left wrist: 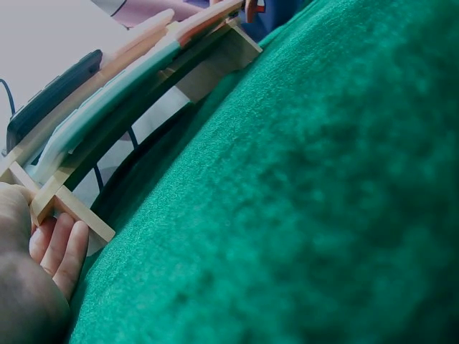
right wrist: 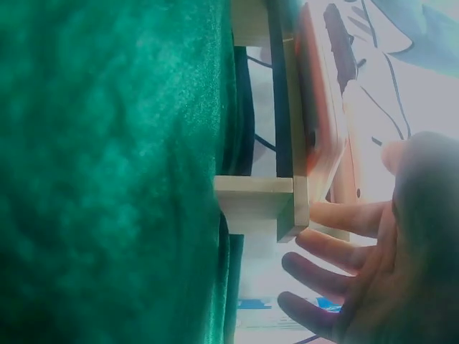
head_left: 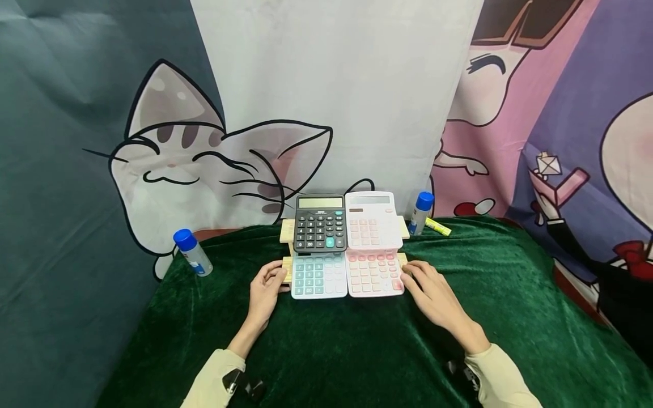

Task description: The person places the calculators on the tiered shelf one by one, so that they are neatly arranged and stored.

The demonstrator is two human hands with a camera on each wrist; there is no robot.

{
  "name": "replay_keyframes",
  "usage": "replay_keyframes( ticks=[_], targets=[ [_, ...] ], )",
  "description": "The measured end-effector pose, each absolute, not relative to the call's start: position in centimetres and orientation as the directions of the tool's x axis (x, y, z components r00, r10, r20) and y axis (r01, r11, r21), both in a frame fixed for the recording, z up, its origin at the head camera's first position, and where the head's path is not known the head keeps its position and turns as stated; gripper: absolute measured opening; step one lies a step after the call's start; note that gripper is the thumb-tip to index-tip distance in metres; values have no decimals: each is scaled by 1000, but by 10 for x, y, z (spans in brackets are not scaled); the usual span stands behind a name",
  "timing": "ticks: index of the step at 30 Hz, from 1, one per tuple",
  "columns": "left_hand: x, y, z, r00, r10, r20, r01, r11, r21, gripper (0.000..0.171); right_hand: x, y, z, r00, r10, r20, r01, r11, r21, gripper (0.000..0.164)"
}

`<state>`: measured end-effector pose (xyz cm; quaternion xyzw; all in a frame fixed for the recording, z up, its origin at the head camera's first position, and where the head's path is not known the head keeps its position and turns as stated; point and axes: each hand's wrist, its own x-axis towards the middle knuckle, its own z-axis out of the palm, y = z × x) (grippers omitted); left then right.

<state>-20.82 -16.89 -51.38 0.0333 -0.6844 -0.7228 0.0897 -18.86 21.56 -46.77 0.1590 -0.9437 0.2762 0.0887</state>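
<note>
A tiered wooden rack (head_left: 288, 231) stands on the green cloth with calculators on its two levels. On the upper level are a black calculator (head_left: 320, 224) and a white-pink calculator (head_left: 372, 221); below sit a light teal one (head_left: 319, 277) and a pink one (head_left: 374, 275). My left hand (head_left: 266, 288) grips the lower left end of the rack, fingers curled beneath the wood in the left wrist view. At the lower right end, my right hand (head_left: 431, 292) has its fingers loosely extended; the fingertips (right wrist: 315, 240) touch or nearly touch the wooden corner.
Spray cans with blue caps stand on both sides, one left (head_left: 194, 253) and one right (head_left: 421, 213) of the rack. A yellow-green tube (head_left: 437, 226) lies beside the right can. Behind the table hangs a printed cartoon backdrop (head_left: 336, 73). Green velvet cloth (head_left: 357, 345) covers the table.
</note>
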Motion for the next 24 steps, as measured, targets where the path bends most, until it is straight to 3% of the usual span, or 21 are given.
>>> replay_keyframes(
  ticks=[18, 24],
  targets=[
    [-214, -169, -512, -978, -190, 89, 98, -38, 994, 36, -193, 218, -467, -932, -277, 235, -359, 795, -489, 49],
    [-213, -175, -499, -964, -242, 111, 83, 122, 989, 33, -195, 215, -459, -916, -267, 301, -387, 786, -482, 47]
  ],
)
